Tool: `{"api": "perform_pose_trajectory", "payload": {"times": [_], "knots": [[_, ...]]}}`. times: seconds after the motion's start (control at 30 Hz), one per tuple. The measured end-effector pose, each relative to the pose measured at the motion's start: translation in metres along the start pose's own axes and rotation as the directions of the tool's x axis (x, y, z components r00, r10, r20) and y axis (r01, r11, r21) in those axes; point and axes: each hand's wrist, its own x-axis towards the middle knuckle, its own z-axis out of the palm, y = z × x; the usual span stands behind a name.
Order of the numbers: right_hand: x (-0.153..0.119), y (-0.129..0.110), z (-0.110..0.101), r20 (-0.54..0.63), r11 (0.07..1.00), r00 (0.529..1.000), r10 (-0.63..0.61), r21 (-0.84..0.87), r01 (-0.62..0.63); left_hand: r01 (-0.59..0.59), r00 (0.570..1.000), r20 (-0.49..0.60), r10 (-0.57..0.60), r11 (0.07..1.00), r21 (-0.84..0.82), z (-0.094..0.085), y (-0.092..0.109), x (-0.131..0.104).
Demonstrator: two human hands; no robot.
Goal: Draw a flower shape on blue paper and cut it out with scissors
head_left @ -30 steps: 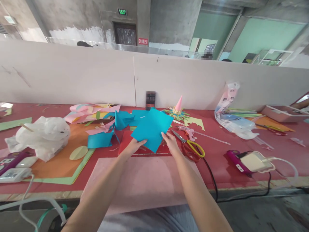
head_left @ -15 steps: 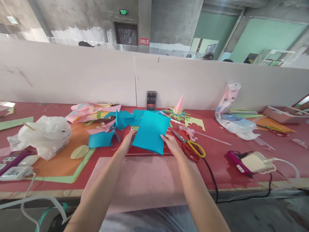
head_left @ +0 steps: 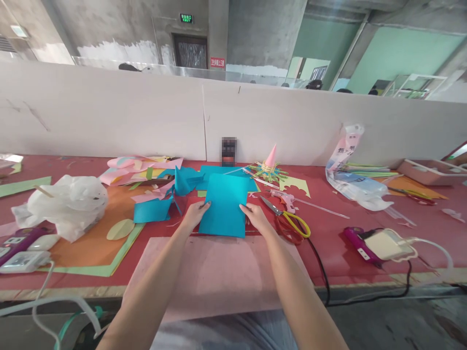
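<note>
A blue sheet of paper (head_left: 224,206) is held up by its two side edges, nearly upright over the table. My left hand (head_left: 196,215) is closed on the left edge, thumb on the front. On the right edge, my right hand (head_left: 255,216) pinches the paper the same way; the fingers behind the sheet are hidden. Scissors with yellow handles (head_left: 296,223) lie just right of my right hand. Behind them rests a pink glue gun (head_left: 286,199). Cut and folded blue paper scraps (head_left: 151,210) lie left of my left hand.
A pink board (head_left: 219,277) lies at the table's front edge. Farther back stands a pink paper cone on a fringed base (head_left: 270,163). A crumpled white plastic bag (head_left: 69,204) sits left, a purple power strip (head_left: 363,248) right. A black cable (head_left: 323,267) hangs over the edge.
My left hand has closed on the paper's left edge. The tilted sheet has straightened and come slightly lower, with both hands now on it.
</note>
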Motion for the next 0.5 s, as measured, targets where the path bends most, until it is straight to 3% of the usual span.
{"api": "perform_pose_trajectory", "payload": {"times": [0.37, 0.5], "knots": [[-0.001, -0.0014, 0.0001, -0.031, 0.999, 0.999, -0.037, -0.002, 0.037, 0.041, 0.999, -0.031, -0.042, 0.999, -0.02, -0.0002, 0.0003, -0.0006], [-0.0017, -0.002, -0.0005, 0.022, 0.999, 0.999, -0.034, -0.002, 0.034, 0.05, 0.998, -0.045, -0.052, 0.998, -0.036, -0.0014, 0.0002, 0.0]]}}
